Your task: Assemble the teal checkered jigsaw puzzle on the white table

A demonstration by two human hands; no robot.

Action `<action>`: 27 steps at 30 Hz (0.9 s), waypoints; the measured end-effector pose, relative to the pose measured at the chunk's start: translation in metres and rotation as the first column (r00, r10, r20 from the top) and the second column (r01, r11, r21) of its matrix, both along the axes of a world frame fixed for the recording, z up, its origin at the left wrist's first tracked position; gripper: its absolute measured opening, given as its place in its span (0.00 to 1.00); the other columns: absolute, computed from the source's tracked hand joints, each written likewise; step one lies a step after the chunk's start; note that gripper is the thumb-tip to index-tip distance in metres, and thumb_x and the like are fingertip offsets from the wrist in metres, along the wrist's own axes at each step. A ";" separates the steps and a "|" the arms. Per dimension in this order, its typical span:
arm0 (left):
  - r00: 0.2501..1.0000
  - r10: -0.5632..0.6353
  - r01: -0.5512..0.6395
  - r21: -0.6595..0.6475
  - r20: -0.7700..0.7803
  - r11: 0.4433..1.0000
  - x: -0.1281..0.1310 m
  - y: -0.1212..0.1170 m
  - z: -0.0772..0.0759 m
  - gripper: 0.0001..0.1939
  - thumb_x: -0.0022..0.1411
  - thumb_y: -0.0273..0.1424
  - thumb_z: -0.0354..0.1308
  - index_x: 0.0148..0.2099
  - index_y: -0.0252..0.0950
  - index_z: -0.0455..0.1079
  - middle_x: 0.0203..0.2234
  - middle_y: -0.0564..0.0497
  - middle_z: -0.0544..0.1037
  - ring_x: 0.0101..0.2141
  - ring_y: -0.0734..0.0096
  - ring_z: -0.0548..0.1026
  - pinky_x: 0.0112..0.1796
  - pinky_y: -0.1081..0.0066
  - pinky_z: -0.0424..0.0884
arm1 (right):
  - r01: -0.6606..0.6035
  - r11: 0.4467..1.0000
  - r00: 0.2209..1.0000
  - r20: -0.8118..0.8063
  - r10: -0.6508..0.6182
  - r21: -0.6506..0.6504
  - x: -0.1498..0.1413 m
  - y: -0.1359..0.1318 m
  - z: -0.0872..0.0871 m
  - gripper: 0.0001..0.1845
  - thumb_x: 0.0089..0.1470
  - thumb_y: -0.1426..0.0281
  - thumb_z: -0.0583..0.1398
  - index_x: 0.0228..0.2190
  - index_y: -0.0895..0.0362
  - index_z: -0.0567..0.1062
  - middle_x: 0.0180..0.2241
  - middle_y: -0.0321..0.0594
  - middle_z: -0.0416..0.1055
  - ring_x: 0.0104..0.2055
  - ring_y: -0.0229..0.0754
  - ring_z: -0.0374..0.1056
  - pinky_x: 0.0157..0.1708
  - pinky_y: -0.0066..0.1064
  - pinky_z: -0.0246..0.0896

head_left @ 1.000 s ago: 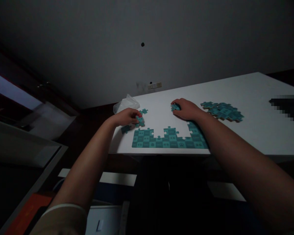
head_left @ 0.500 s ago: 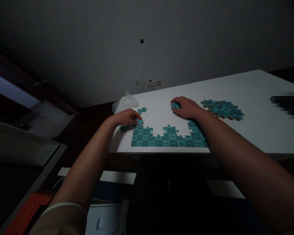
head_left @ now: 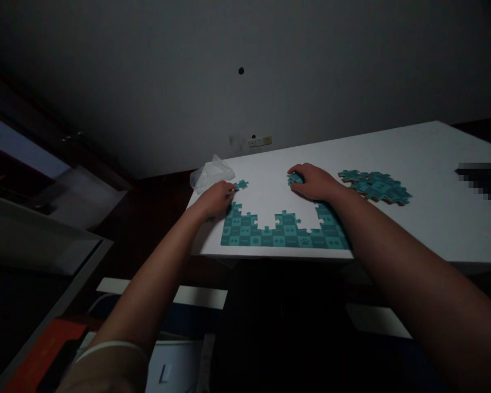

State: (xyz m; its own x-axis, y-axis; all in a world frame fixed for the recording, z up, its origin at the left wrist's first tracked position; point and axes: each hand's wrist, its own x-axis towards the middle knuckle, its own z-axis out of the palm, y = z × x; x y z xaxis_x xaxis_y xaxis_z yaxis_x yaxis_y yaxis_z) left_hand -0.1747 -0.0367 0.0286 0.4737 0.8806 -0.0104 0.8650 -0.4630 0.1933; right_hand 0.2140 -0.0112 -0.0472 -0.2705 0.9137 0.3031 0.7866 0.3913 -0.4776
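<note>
A partly assembled teal jigsaw puzzle (head_left: 265,238) lies along the table's front edge, with a stepped, uneven upper border. My left hand (head_left: 217,198) is at its upper left, thumb and fingers closed on the left end of a small loose puzzle piece (head_left: 241,184); the exact contact is partly covered by the fingers. Farther right, my right hand (head_left: 313,181) rests on the table, its fingers curled around several teal puzzle pieces (head_left: 295,178) above the puzzle's right side. Part of the puzzle's right edge is hidden by my right forearm.
A heap of loose puzzle pieces (head_left: 378,186) lies to the right on the white table (head_left: 442,218). A crumpled clear plastic bag (head_left: 213,173) sits at the back left edge. Behind the table stands a wall with a socket strip (head_left: 259,142).
My left hand has moved up and slightly right, from the puzzle's upper left corner to the loose piece beyond it. My right hand keeps its place with its pieces. The view has shifted slightly.
</note>
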 end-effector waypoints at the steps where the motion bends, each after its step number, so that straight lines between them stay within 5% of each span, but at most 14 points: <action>1: 0.999 0.031 -0.030 0.016 -0.019 0.999 0.004 0.007 -0.001 0.24 0.77 0.32 0.59 0.68 0.32 0.83 0.64 0.31 0.85 0.63 0.43 0.82 0.69 0.52 0.75 | 0.001 1.000 1.000 0.003 -0.001 0.000 0.000 0.000 0.000 0.32 0.62 0.61 0.66 0.65 0.54 0.84 0.63 0.59 0.83 0.62 0.71 0.80 0.67 0.65 0.75; 5: 0.990 0.114 -0.112 0.028 -0.085 0.993 0.024 0.038 -0.005 0.33 0.79 0.40 0.61 0.77 0.28 0.75 0.72 0.28 0.78 0.70 0.42 0.77 0.73 0.55 0.71 | 0.017 1.000 1.000 0.013 -0.016 -0.007 -0.001 -0.002 0.001 0.32 0.62 0.61 0.66 0.65 0.54 0.84 0.63 0.58 0.83 0.63 0.70 0.80 0.68 0.63 0.75; 13: 0.990 0.032 -0.042 -0.071 -0.136 0.997 0.041 0.081 -0.006 0.24 0.70 0.37 0.69 0.64 0.35 0.85 0.59 0.35 0.88 0.58 0.49 0.84 0.64 0.58 0.78 | 0.017 1.000 0.999 0.031 -0.016 -0.019 -0.002 0.000 0.002 0.31 0.63 0.61 0.65 0.66 0.53 0.83 0.63 0.57 0.82 0.63 0.68 0.79 0.68 0.61 0.75; 19: 1.000 0.007 -0.008 -0.156 -0.006 0.988 0.029 0.077 0.004 0.20 0.61 0.32 0.73 0.56 0.39 0.84 0.50 0.41 0.90 0.48 0.56 0.85 0.53 0.61 0.80 | 0.020 1.000 1.000 0.011 -0.020 -0.015 -0.002 -0.001 0.001 0.32 0.62 0.61 0.65 0.65 0.52 0.83 0.63 0.58 0.82 0.62 0.70 0.80 0.68 0.63 0.75; 23: 0.972 0.040 0.050 -0.369 0.231 0.928 0.011 0.064 0.016 0.14 0.67 0.33 0.66 0.53 0.37 0.84 0.46 0.41 0.90 0.44 0.59 0.86 0.49 0.61 0.80 | 0.011 1.000 1.000 -0.013 -0.011 -0.002 -0.002 0.000 0.001 0.31 0.61 0.61 0.66 0.64 0.51 0.84 0.61 0.57 0.83 0.61 0.70 0.80 0.66 0.66 0.76; 27: 0.959 0.044 0.100 -0.480 0.280 0.872 -0.004 0.054 0.029 0.15 0.66 0.36 0.68 0.51 0.35 0.85 0.45 0.40 0.90 0.44 0.61 0.86 0.48 0.62 0.80 | 0.007 1.000 1.000 -0.020 -0.007 0.014 -0.001 0.000 -0.001 0.30 0.61 0.60 0.67 0.63 0.49 0.84 0.60 0.54 0.84 0.60 0.69 0.80 0.66 0.65 0.77</action>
